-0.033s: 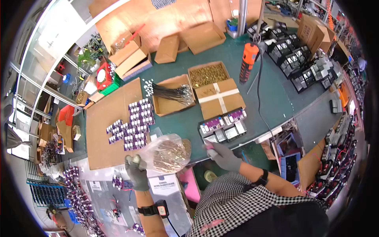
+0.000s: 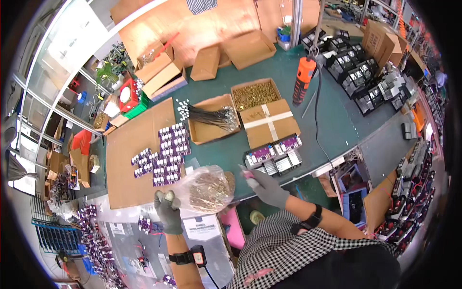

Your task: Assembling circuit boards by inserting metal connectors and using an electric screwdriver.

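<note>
My left hand (image 2: pixel 168 214), in a grey glove with pale fingertips, is curled closed beside the left edge of a clear plastic bag (image 2: pixel 208 190) full of small brass-coloured parts. Whether it grips anything is hidden. My right hand (image 2: pixel 268 189), also gloved in grey, is closed at the front edge of the green bench. A small pale pointed tip sticks out past its pinkish fingertips, too small to name. Just beyond it stand black housings (image 2: pixel 274 164) with silver fins and purple circuit boards (image 2: pixel 290 143) on top.
Rows of purple boards (image 2: pixel 169 150) lie on a cardboard sheet (image 2: pixel 122 176) to the left. Behind are a box of black cables (image 2: pixel 211 119) and a box of brass screws (image 2: pixel 255 95). An orange electric screwdriver (image 2: pixel 303 79) hangs at right, near stacked black housings (image 2: pixel 353 72).
My right hand has shifted slightly left, away from the black housings. My left hand stays beside the bag. The whole view has moved a little.
</note>
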Demonstrator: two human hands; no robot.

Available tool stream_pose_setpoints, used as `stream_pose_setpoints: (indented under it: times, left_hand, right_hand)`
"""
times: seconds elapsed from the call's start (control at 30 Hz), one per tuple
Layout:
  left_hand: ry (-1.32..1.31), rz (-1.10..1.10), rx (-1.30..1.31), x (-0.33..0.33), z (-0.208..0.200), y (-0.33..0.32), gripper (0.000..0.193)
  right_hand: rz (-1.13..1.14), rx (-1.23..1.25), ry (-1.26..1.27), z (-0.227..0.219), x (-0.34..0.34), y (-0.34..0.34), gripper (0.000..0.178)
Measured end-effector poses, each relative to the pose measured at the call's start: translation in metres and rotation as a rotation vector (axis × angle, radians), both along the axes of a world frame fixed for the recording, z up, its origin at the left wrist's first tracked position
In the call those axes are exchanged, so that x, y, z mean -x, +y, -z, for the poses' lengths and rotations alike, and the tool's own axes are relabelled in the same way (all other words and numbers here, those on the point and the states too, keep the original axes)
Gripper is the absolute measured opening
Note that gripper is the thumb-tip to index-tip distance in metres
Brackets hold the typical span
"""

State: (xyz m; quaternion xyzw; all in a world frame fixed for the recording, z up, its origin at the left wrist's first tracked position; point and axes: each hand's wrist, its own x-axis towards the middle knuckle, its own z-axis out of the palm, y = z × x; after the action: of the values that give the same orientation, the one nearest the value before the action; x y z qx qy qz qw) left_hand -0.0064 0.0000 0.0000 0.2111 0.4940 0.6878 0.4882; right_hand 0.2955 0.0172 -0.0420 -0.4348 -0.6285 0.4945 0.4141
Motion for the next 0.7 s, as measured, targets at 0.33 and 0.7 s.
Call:
stream_pose_setpoints:
  times: [0.33, 0.7]
  left_hand:
    - [1.765, 0.176, -0.277, -0.037, -0.047, 0.036, 0.022]
    - [1.688, 0.303, -0.168, -0.035, 0.001, 0.083, 0.027]
  right_hand:
    - [-0.045, 0.099, -0.402, -0.017, 0.091, 0.069, 0.032]
    - [-0.055, 0.155, -0.091, -0.006, 0.105, 0.105, 0.038]
